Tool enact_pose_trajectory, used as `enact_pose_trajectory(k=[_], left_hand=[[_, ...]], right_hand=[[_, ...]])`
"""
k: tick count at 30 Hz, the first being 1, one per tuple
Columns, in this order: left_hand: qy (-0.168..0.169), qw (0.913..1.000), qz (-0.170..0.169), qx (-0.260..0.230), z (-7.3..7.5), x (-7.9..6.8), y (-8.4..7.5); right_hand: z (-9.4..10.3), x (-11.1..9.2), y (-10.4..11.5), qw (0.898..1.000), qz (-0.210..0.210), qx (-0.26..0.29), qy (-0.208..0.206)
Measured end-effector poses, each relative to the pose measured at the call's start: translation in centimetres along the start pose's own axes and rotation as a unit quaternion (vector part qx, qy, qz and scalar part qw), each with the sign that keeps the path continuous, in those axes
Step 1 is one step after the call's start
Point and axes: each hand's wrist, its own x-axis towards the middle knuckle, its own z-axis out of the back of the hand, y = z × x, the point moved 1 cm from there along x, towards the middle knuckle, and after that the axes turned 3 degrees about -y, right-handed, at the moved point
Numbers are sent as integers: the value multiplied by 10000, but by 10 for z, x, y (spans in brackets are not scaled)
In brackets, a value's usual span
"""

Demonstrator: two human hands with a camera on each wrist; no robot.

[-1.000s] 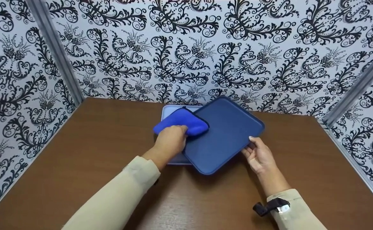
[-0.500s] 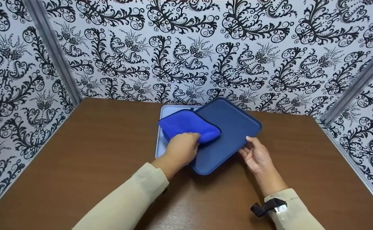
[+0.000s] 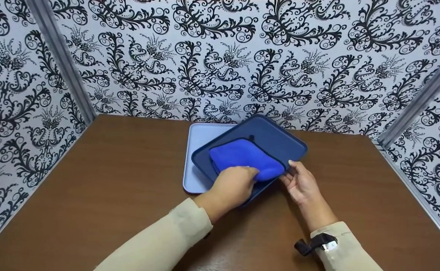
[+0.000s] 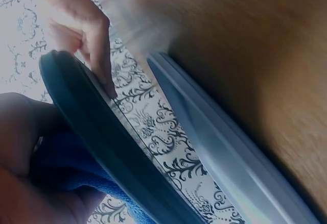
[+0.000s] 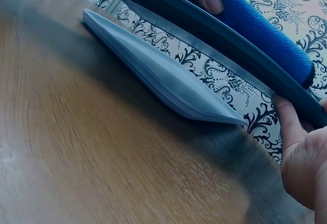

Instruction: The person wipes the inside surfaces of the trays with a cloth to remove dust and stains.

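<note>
Head view: the left hand (image 3: 233, 188) grips a blue cloth (image 3: 242, 154) over the middle of a dark blue tray (image 3: 278, 137). The right hand (image 3: 302, 185) pinches that tray's edge at four o'clock. A pale blue tray (image 3: 197, 150) lies on the counter (image 3: 129, 165), showing at nine o'clock; both wrist views show the dark one held above it, apart.

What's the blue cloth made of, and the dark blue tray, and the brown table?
The blue cloth looks like soft fabric, maybe microfiber: its surface is fuzzy, with a dark edging. The dark blue tray is probably matte plastic, being evenly coloured with smooth, rounded corners, though coated metal is possible. The brown table shows wood grain and a slight shine; it could be wood or wood-look laminate.
</note>
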Motion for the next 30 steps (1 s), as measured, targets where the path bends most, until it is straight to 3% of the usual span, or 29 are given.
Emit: enact_pose_trajectory(k=[7, 12, 16, 21, 30], left_hand=[[305, 9964, -640, 471, 2, 0, -9], [566, 9836, -1372, 1026, 5, 1, -2], [594, 9727, -1750, 1404, 6, 2, 10], [705, 9649, -1856, 1721, 6, 3, 24], [829, 9636, -1694, 1896, 14, 7, 45]], right_hand=[[-1, 0, 2, 9999, -73, -27, -134], [-1, 0, 2, 9997, -68, -113, -218], [-1, 1, 0, 9994, -67, -290, -194], [2, 1, -1, 9998, -23, -133, -117], [3, 2, -5, 9998, 90, -152, 123]])
